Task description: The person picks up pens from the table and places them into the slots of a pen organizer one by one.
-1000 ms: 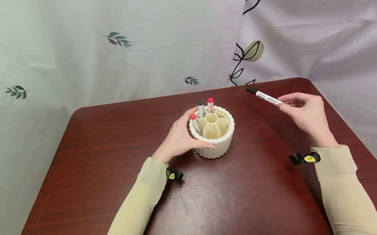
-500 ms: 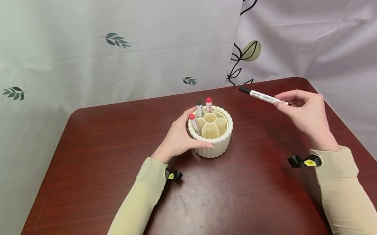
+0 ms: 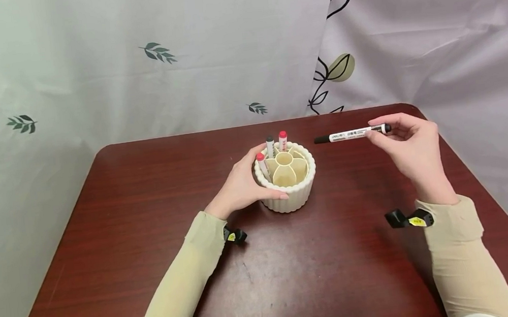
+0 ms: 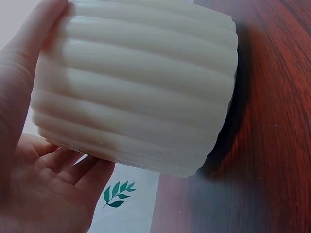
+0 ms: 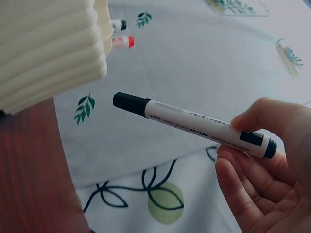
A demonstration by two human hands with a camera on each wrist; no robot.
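Observation:
A cream, ribbed pen holder (image 3: pixel 299 195) with petal-shaped compartments stands on the table. My left hand (image 3: pixel 240 185) grips it from the left, thumb across the front and fingers round the far side; the left wrist view shows its ribbed wall (image 4: pixel 136 87) filling the grasp. Two red-capped markers (image 3: pixel 283 140) and one black-capped marker (image 3: pixel 270 146) stand in its left and back compartments. To the right, my right hand (image 3: pixel 411 151) pinches a white whiteboard marker (image 3: pixel 350 135) near its rear end, in the air. Its black cap (image 5: pixel 131 103) points left at the holder, and it lies nearly level.
The dark red wooden table (image 3: pixel 140 215) has its back edge close behind the holder. A pale curtain (image 3: pixel 207 56) with leaf prints hangs behind and at both sides. Black wrist cameras (image 3: pixel 409 218) sit on both cuffs.
The marker in my right hand has swung from a slant, cap end up, to nearly level, its cap moving left and down. My left hand and the pen holder stay in place.

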